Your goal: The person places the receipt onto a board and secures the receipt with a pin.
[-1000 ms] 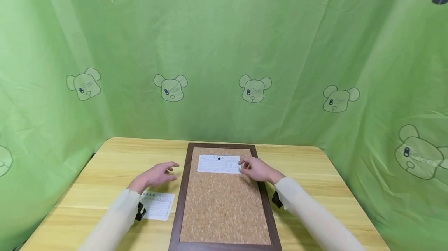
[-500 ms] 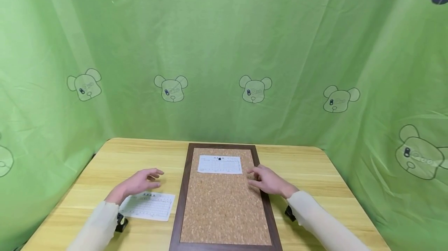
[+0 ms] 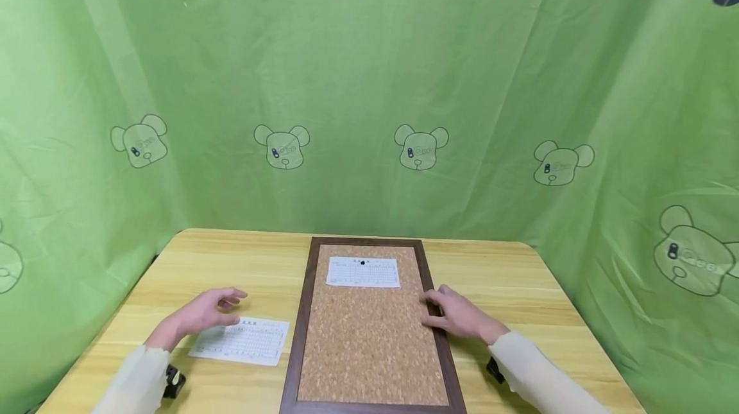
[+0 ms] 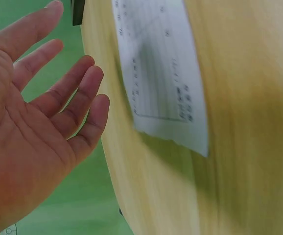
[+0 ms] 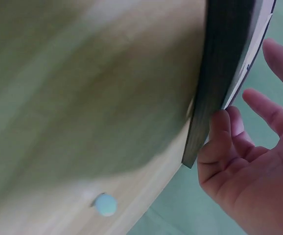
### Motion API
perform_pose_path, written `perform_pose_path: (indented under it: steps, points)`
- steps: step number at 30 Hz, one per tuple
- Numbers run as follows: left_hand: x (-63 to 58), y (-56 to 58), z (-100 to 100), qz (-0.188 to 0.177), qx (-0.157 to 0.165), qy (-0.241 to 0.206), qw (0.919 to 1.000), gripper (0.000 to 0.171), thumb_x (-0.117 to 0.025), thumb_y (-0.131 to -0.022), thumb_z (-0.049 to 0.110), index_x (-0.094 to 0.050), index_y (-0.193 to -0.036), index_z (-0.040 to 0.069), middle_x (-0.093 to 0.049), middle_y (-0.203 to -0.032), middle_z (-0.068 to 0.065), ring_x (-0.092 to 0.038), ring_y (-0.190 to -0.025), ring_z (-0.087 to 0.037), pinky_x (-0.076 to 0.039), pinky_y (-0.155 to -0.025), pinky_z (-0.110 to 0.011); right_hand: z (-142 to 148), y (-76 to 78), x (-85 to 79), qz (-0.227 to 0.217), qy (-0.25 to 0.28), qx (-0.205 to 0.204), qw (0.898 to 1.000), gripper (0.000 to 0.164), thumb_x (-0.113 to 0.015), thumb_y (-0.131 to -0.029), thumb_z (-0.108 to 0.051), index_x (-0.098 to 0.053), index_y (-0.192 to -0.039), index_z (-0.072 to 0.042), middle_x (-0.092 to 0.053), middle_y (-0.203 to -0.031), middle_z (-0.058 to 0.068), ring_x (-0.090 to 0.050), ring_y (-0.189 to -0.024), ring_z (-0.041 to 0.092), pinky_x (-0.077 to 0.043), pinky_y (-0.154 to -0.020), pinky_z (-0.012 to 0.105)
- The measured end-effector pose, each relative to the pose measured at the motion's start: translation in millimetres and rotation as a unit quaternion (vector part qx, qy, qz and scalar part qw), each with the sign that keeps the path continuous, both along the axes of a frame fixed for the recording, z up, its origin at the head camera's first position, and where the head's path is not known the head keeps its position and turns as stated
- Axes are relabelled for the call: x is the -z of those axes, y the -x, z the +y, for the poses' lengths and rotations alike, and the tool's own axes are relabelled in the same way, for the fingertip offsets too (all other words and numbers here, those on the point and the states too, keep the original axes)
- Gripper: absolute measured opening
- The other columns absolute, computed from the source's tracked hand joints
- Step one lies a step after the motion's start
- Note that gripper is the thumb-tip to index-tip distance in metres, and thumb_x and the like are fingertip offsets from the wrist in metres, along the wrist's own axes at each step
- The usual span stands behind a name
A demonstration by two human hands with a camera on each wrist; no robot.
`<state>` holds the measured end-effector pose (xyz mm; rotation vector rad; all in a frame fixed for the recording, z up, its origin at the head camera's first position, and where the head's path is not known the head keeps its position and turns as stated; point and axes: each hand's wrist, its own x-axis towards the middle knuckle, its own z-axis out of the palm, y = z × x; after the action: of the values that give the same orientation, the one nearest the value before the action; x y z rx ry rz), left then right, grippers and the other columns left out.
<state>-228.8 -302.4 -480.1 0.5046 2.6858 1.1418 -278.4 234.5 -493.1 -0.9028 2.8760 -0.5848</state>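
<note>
A cork board in a dark brown frame lies in the middle of the table. Near its far end a printed form is fixed to the cork, with a small black pin at its top edge. My right hand is over the board's right frame edge, fingers loosely bent and holding nothing. A second form lies on the wood left of the board. Just above that form's far left part hovers my left hand, its fingers relaxed and spread in the left wrist view, nothing in them.
Beneath everything is a wooden table, with green cloth hanging round its back and sides. In the right wrist view a small pale blue round piece sits on the wood to the right of the board.
Both hands have drawn back toward the person and apart: the left moved left over the loose form, the right left the pinned form's right edge for the board's frame.
</note>
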Motion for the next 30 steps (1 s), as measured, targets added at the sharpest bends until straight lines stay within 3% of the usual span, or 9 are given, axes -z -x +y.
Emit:
perform_pose_path:
  steps: [10, 21, 26, 30]
  points:
    - [3.9, -8.3, -12.4, 0.011, -0.033, 0.019, 0.9992, 0.057, -0.076, -0.075, 0.014, -0.055, -0.126, -0.001, -0.057, -0.123, -0.021, -0.052, -0.110, -0.040, -0.038, -0.092, -0.059, 8.5, -10.9, 4.2, -0.001, -0.008, 0.009, 1.000, 0.049, -0.066, -0.088, -0.038, -0.056, -0.126, -0.008, -0.043, -0.086, 0.002, -0.038, -0.067, 0.012, -0.036, -0.059, 0.027]
    - [9.6, -14.7, -22.3, 0.023, -0.036, 0.057, 0.9975, 0.065, -0.082, -0.064, 0.013, -0.058, -0.123, 0.000, -0.051, -0.124, -0.028, -0.047, -0.112, -0.046, -0.034, -0.093, -0.062, 12.9, -14.9, 4.7, -0.022, 0.002, 0.001, 1.000, 0.051, -0.062, -0.090, -0.041, -0.054, -0.128, -0.008, -0.043, -0.087, 0.001, -0.039, -0.069, 0.012, -0.037, -0.061, 0.028]
    - [13.6, -15.8, -22.6, 0.019, -0.042, 0.075, 0.9962, 0.068, -0.083, -0.061, 0.013, -0.059, -0.123, 0.002, -0.050, -0.123, -0.028, -0.046, -0.112, -0.046, -0.033, -0.094, -0.063, 13.3, -15.2, 5.0, -0.030, 0.002, 0.001, 1.000, 0.052, -0.062, -0.090, -0.041, -0.053, -0.129, -0.009, -0.046, -0.091, 0.002, -0.043, -0.073, 0.013, -0.041, -0.065, 0.032]
    - [15.1, -16.7, -20.7, 0.018, -0.047, 0.100, 0.9937, 0.070, -0.084, -0.060, 0.013, -0.058, -0.125, 0.006, -0.048, -0.125, -0.027, -0.045, -0.112, -0.045, -0.034, -0.092, -0.064, 13.8, -15.1, 5.6, -0.039, -0.001, 0.001, 0.999, 0.054, -0.062, -0.090, -0.042, -0.052, -0.130, -0.009, -0.051, -0.101, 0.006, -0.051, -0.086, 0.019, -0.045, -0.075, 0.042]
